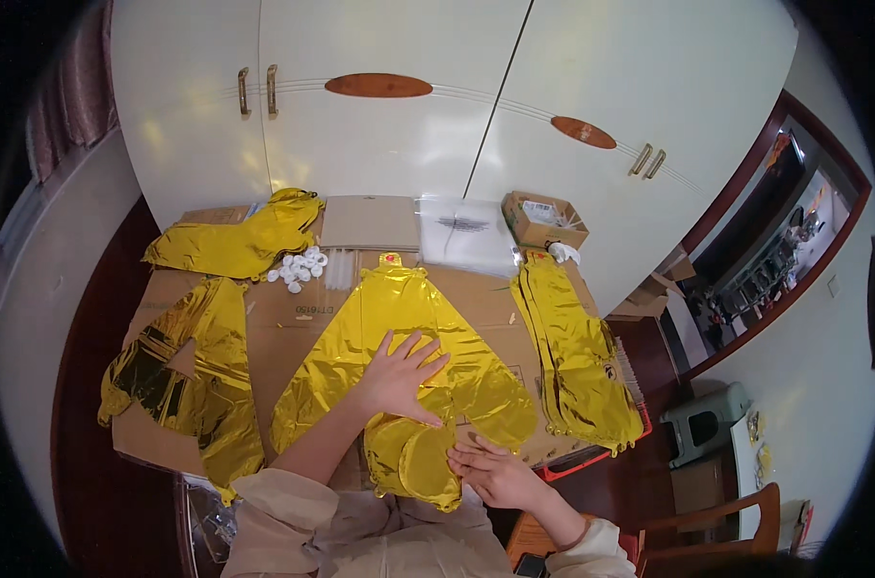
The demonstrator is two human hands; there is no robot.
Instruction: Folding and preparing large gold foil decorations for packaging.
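Note:
A flat gold foil balloon lies in front of me, wide at the sides and narrowing to a tab at its far end. My left hand rests flat on its middle with the fingers spread. Close to my body, the foil's near part is folded over into a rounded flap. Beside that flap's right edge is my right hand, palm down, its fingers stretched out and touching the foil. Neither hand grips anything that I can see.
Cardboard covers the table. More gold foil balloons lie left, far left and in a stack on the right. Behind are white rings, clear tubes, plastic bags and a small carton. A chair stands lower right.

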